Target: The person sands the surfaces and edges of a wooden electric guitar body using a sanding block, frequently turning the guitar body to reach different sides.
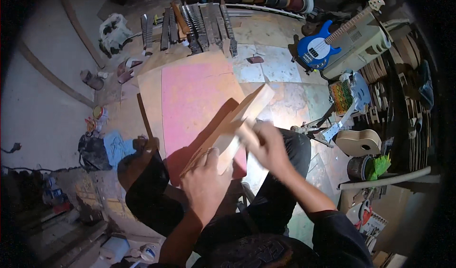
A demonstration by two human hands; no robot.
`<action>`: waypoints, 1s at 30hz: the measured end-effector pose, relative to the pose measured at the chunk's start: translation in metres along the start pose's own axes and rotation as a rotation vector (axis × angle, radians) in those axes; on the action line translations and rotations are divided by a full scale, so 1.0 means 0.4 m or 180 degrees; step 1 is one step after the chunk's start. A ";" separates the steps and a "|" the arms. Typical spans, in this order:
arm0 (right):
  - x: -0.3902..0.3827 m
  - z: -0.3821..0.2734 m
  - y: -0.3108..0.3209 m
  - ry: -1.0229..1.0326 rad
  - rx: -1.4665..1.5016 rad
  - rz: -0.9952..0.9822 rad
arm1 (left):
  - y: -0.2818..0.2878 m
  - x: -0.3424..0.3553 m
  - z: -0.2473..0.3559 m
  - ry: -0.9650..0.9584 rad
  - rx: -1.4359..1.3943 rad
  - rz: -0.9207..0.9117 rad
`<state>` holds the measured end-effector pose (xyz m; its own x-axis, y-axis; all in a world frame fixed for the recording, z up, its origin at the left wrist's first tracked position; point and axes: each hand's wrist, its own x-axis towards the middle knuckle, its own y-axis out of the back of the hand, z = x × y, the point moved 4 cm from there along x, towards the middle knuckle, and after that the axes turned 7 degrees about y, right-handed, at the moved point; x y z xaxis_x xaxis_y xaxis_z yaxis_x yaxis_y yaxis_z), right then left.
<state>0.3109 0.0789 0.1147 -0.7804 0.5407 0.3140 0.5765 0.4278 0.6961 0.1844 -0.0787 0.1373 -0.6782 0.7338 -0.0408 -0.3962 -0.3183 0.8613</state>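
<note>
A long pale wooden piece (257,97) slants up and right over a pink board (190,97) on a low support between my knees. My left hand (203,182) grips the piece near its lower end, fingers wrapped over it. My right hand (266,144) is smeared by motion, closed around a small light-tan block (244,135) that lies against the upper face of the wood. The block's exact shape is too blurred to tell.
Guitar necks (194,28) lie beyond the board. A blue bass (318,52) leans at back right, with an acoustic body (356,140) and stacked wooden parts (408,106) along the right. A blue cloth (116,149) and a dark bag (90,151) sit left.
</note>
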 end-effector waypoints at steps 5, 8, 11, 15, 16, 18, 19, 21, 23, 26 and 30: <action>0.034 0.130 0.004 -0.0191 -0.0783 -0.0185 | 0.001 0.008 -0.019 -0.0131 -0.0231 0.0198; 0.090 0.118 0.037 0.0034 -0.1293 0.0401 | 0.007 0.012 -0.009 -0.0137 -0.0140 0.0231; 0.053 0.065 -0.001 -0.0023 -0.0759 0.0229 | 0.013 0.013 -0.028 -0.0075 -0.0105 0.0286; 0.134 0.141 0.083 -0.0209 -0.1149 0.0598 | 0.011 0.009 -0.008 -0.0129 -0.0113 0.0183; 0.117 0.150 0.069 -0.0184 -0.1312 0.0436 | 0.010 0.011 -0.005 -0.0147 -0.0123 0.0235; 0.077 0.113 0.022 0.0019 -0.1206 0.0232 | 0.018 0.015 -0.015 -0.0135 -0.0084 0.0318; 0.060 0.081 0.010 0.0173 -0.0976 0.0182 | 0.018 0.009 -0.020 -0.0121 -0.0067 0.0320; 0.105 0.124 0.053 0.0272 -0.1306 -0.0036 | 0.020 0.012 -0.019 -0.0069 -0.0021 0.0330; 0.155 0.159 0.096 0.0072 -0.1371 0.0766 | 0.022 0.022 0.000 -0.0026 0.0033 0.0282; 0.081 0.078 0.008 0.0314 -0.1177 0.0168 | 0.025 0.018 -0.018 -0.0040 0.0101 0.0313; 0.150 0.164 0.089 0.0025 -0.1349 0.0548 | 0.017 0.013 -0.005 -0.0121 0.0068 0.0356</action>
<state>0.3006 0.1742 0.1159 -0.6847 0.5718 0.4519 0.5493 -0.0027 0.8356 0.1770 -0.0782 0.1422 -0.6933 0.7167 0.0749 -0.3058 -0.3868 0.8700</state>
